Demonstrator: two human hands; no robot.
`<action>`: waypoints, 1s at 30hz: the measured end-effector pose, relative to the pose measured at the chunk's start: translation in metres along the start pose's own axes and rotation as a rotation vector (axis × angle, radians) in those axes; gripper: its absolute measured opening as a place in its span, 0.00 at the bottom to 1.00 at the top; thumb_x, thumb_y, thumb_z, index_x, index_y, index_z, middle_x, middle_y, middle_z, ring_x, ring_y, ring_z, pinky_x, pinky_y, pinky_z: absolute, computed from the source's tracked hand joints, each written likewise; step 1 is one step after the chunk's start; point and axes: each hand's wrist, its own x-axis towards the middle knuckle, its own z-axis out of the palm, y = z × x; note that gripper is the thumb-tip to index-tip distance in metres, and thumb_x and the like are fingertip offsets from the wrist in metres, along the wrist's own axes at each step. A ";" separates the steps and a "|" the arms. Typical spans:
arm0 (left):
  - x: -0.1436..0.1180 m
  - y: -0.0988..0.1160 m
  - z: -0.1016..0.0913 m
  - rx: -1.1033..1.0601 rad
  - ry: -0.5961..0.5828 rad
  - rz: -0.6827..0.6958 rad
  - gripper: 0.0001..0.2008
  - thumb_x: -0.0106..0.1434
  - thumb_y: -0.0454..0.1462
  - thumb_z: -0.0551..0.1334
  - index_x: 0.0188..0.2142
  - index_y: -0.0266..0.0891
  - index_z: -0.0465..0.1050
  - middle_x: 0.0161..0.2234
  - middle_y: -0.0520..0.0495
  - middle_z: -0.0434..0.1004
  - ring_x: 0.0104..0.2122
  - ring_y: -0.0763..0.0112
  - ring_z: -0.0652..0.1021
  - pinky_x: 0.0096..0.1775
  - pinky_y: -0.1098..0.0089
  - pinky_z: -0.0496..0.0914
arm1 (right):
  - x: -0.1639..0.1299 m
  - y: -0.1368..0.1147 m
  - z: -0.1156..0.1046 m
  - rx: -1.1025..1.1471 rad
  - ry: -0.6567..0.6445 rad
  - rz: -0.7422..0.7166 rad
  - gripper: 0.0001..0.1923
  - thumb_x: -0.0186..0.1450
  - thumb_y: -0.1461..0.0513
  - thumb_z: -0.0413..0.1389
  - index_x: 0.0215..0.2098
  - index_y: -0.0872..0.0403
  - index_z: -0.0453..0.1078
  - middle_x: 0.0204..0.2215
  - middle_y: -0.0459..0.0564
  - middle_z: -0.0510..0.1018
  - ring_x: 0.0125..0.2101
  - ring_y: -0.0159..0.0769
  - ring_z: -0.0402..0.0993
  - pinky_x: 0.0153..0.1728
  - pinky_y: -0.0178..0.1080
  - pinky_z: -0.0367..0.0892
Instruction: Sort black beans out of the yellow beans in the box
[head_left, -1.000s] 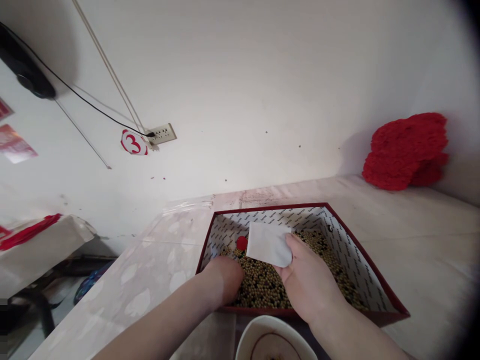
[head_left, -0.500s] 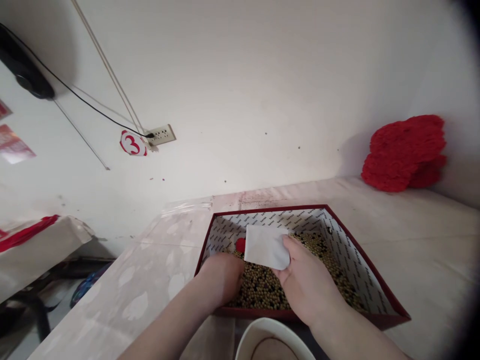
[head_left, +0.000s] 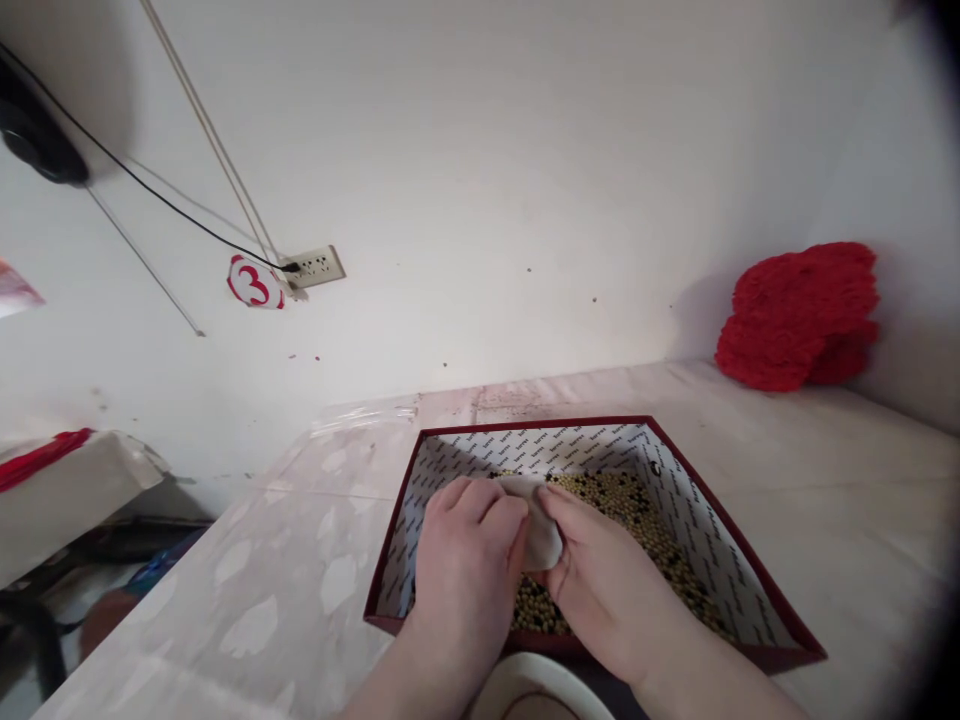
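The pale marbled surface (head_left: 247,600) runs from the wall toward us and carries everything here. On it sits our red-edged box (head_left: 720,560), its inner walls lined with printed paper and its floor covered in small yellow-green beans (head_left: 622,500) with darker ones mixed in. Far off to the right a red fuzzy bundle (head_left: 799,315) leans in the corner, well apart from the box. On the wall at left we see a socket (head_left: 313,267) with a round tag marked 3 (head_left: 253,282) just beside it. A white bowl's rim (head_left: 525,680) shows at the bottom edge, just in front of the box.

Our left hand (head_left: 465,565) and right hand (head_left: 607,590) meet over the beans inside the box, and between them is a small white paper piece (head_left: 541,535), bent rather than flat. The right-hand fingers pinch its right edge; the left-hand fingers curl closed over its left side, touching it, so both hands grip the paper.

We judge the paper very light, thin and soft: it creases easily, will flop if held at one corner, and can tear if pulled hard. Holding it at two opposite edges, as now, keeps it shaped. The beans look hard, smooth and prone to roll.
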 end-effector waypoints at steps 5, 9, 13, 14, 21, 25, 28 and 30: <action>-0.006 0.003 0.007 0.156 -0.092 0.039 0.02 0.59 0.32 0.61 0.31 0.39 0.73 0.28 0.49 0.73 0.32 0.64 0.71 0.35 0.62 0.69 | 0.002 0.002 -0.003 0.010 0.062 0.031 0.01 0.57 0.65 0.58 0.27 0.54 0.72 0.23 0.43 0.76 0.24 0.29 0.70 0.23 0.32 0.64; -0.009 0.004 0.006 0.221 -0.213 0.112 0.06 0.57 0.31 0.63 0.36 0.38 0.73 0.31 0.49 0.74 0.34 0.62 0.72 0.37 0.59 0.70 | 0.004 0.003 -0.004 0.028 0.170 0.034 0.01 0.55 0.65 0.59 0.27 0.54 0.72 0.21 0.44 0.74 0.21 0.29 0.68 0.19 0.31 0.62; -0.009 0.005 0.004 0.143 -0.214 0.054 0.05 0.61 0.32 0.59 0.30 0.39 0.72 0.29 0.49 0.72 0.32 0.65 0.72 0.36 0.62 0.69 | 0.005 0.001 -0.004 0.031 0.174 0.035 0.01 0.54 0.65 0.60 0.26 0.55 0.72 0.21 0.44 0.74 0.21 0.28 0.68 0.20 0.30 0.63; -0.008 0.005 0.003 0.118 -0.202 0.025 0.06 0.61 0.32 0.59 0.28 0.40 0.72 0.29 0.49 0.72 0.32 0.65 0.71 0.35 0.63 0.69 | 0.004 0.001 -0.003 0.026 0.154 0.032 0.01 0.55 0.65 0.60 0.26 0.55 0.72 0.22 0.44 0.75 0.22 0.29 0.68 0.22 0.31 0.64; -0.003 -0.001 -0.004 0.075 -0.138 -0.106 0.07 0.59 0.31 0.59 0.25 0.40 0.68 0.28 0.50 0.72 0.32 0.65 0.70 0.35 0.62 0.64 | 0.000 0.002 0.000 -0.019 0.002 0.011 0.02 0.58 0.64 0.58 0.30 0.53 0.73 0.26 0.44 0.76 0.27 0.31 0.70 0.27 0.32 0.67; -0.001 -0.008 -0.006 0.076 -0.111 -0.160 0.08 0.61 0.32 0.58 0.25 0.39 0.68 0.27 0.49 0.71 0.32 0.65 0.70 0.34 0.63 0.64 | 0.000 0.002 0.001 -0.029 -0.003 0.033 0.04 0.59 0.64 0.57 0.32 0.53 0.74 0.26 0.45 0.76 0.29 0.32 0.71 0.27 0.32 0.67; -0.003 -0.005 -0.004 0.066 -0.114 -0.137 0.08 0.60 0.31 0.58 0.24 0.39 0.67 0.27 0.50 0.71 0.32 0.65 0.70 0.34 0.63 0.63 | 0.001 0.002 0.000 -0.027 -0.004 0.022 0.03 0.59 0.64 0.56 0.31 0.53 0.73 0.26 0.44 0.76 0.29 0.31 0.70 0.29 0.31 0.67; -0.005 -0.001 -0.002 0.041 -0.122 -0.099 0.08 0.59 0.31 0.59 0.24 0.39 0.67 0.27 0.50 0.71 0.32 0.65 0.70 0.35 0.63 0.63 | 0.002 0.003 -0.002 -0.024 -0.007 0.009 0.03 0.59 0.64 0.56 0.29 0.53 0.73 0.26 0.44 0.76 0.28 0.29 0.70 0.29 0.30 0.67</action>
